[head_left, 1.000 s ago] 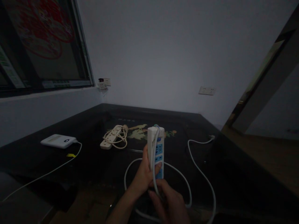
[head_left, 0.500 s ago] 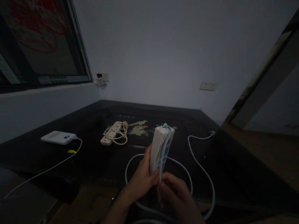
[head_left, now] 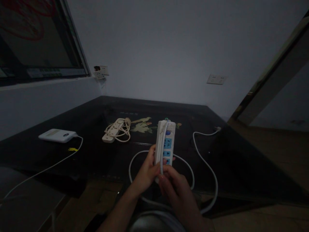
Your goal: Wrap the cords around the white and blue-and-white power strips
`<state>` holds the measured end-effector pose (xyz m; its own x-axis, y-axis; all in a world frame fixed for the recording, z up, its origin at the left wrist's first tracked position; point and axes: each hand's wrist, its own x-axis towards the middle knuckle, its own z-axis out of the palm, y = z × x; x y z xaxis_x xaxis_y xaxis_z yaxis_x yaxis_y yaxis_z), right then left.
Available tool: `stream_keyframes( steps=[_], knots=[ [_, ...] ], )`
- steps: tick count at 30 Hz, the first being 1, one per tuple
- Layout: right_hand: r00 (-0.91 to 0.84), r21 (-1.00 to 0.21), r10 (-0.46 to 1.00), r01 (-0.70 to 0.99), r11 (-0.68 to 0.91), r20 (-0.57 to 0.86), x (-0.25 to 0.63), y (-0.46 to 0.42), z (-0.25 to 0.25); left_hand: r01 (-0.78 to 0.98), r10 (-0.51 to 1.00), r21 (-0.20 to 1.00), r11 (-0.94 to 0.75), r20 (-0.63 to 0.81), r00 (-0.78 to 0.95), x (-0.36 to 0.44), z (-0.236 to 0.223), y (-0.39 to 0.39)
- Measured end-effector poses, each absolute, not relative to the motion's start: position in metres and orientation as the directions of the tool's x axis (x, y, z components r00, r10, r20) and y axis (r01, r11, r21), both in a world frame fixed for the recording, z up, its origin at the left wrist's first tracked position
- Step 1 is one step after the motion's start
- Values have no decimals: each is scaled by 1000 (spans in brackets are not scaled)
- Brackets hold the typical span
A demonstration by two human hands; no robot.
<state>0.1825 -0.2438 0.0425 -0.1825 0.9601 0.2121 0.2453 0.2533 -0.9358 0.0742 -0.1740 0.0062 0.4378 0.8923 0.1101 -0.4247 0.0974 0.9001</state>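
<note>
A white power strip with blue sockets stands raised and slightly tilted above the near side of the table. My left hand is wrapped around its lower left side. A white cable runs down along the strip's face from its top end, where coloured wires show. The fingers of my right hand pinch that cable near the strip's lower end. Loops of the cable lie on the table around my hands and trail off to a plug at the right.
On the dark table lies a second power strip wrapped in its own cord. Left of it sits a white power bank with a charging cable beside a yellow scrap. Wall sockets are on the back wall.
The power strip has turned so its blue sockets face me more. My hands moved slightly left and up with it, still gripping strip and cable. The view has tilted slightly downward.
</note>
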Motion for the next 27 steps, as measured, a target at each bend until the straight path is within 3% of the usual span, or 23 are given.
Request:
stream_keyframes(
  steps=[5, 11, 17, 27],
  knots=[
    [-91, -832, 935, 434, 347, 343, 187, -243, 36, -429, 928, 886, 178, -6, 373, 69, 15, -169],
    [156, -806, 875, 487, 335, 458, 189, -243, 29, -462, 942, 856, 230, -77, 327, 67, 16, -166],
    [88, -689, 797, 565, 453, 597, 183, -236, 16, -447, 944, 865, 227, -83, 318, 70, 14, -170],
    [-21, -567, 824, 716, 408, 566, 185, -233, 10, -477, 932, 847, 236, -58, 359, 70, 15, -176]
  ],
)
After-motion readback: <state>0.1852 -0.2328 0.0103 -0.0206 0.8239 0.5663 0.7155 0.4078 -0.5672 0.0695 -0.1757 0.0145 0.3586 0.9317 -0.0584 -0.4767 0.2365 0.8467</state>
